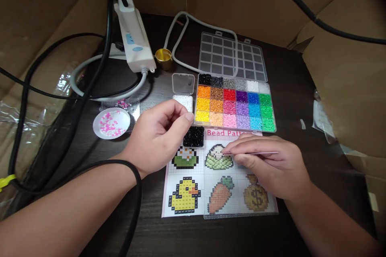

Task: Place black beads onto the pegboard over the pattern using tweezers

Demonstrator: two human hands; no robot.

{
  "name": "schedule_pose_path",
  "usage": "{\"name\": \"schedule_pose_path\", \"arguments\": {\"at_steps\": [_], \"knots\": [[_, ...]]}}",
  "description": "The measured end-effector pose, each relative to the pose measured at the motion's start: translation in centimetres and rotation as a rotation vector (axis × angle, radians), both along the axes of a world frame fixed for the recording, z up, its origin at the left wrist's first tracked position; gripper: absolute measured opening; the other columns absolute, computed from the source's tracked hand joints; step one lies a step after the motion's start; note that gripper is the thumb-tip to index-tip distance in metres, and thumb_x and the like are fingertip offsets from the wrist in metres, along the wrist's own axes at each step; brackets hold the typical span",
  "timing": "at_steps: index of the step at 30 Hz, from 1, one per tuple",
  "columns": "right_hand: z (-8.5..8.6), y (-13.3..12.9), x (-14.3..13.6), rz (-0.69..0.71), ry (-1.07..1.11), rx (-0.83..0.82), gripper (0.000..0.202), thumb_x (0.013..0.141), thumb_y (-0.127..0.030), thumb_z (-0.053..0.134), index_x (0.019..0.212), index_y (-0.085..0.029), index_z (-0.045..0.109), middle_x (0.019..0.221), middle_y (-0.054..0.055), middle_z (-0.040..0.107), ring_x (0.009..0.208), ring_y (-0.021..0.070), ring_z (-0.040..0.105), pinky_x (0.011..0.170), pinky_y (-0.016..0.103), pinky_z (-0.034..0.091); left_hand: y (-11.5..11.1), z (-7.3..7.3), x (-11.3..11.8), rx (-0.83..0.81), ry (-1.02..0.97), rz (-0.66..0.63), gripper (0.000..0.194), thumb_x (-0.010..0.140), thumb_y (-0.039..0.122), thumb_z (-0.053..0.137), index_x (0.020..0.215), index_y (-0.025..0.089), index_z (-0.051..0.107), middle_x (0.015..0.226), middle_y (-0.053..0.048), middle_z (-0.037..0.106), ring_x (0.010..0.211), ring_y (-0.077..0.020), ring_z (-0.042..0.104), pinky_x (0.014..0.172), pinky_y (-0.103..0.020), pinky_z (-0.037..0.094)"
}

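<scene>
My right hand (pixel 268 160) is closed around slim tweezers (pixel 256 153), whose tip touches or hovers just over the clear pegboard (pixel 241 168). The board lies on a printed bead pattern sheet (pixel 165 204), and the tip is at the white and green figure (pixel 219 160) seen on it. My left hand (pixel 159 132) is held above the small boxes, thumb pressed to the curled index finger; whatever is in that pinch is hidden. Beneath it are a small box of black beads (pixel 194 137) and a partly covered box of white beads (pixel 182 102).
Behind the sheet, a divided bead box (pixel 235 102) holds many colours, its clear lid (pixel 232 54) open. A white dish (pixel 111 123) of pink and white beads overlaps another pegboard (pixel 135 106). A gold cup (pixel 163 58) stands near the power strip (pixel 135 40). A black cable (pixel 139 192) crosses my left forearm.
</scene>
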State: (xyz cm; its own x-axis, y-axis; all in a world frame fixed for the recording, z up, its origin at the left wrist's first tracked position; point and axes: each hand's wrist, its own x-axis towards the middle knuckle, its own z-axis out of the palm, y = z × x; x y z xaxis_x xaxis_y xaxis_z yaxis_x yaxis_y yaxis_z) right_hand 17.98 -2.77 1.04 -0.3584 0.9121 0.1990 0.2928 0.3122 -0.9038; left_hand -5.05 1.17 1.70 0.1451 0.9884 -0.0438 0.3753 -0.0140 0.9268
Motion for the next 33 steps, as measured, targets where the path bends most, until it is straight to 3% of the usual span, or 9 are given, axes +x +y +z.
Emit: {"name": "schedule_pose_path", "arguments": {"at_steps": [33], "knots": [[-0.34,-0.34,-0.2,-0.009,-0.037,0.009,0.021,0.082,-0.009,0.067,0.091,-0.025,0.076,0.086,0.003,0.078,0.078,0.018,0.074,0.07,0.03,0.063,-0.07,-0.07,0.01,0.013,-0.003,-0.006,0.022,0.087,0.029,0.056,0.069,0.017,0.054,0.061,0.002,0.052,0.056,-0.0096,0.046,0.052,-0.023,0.038]]}}
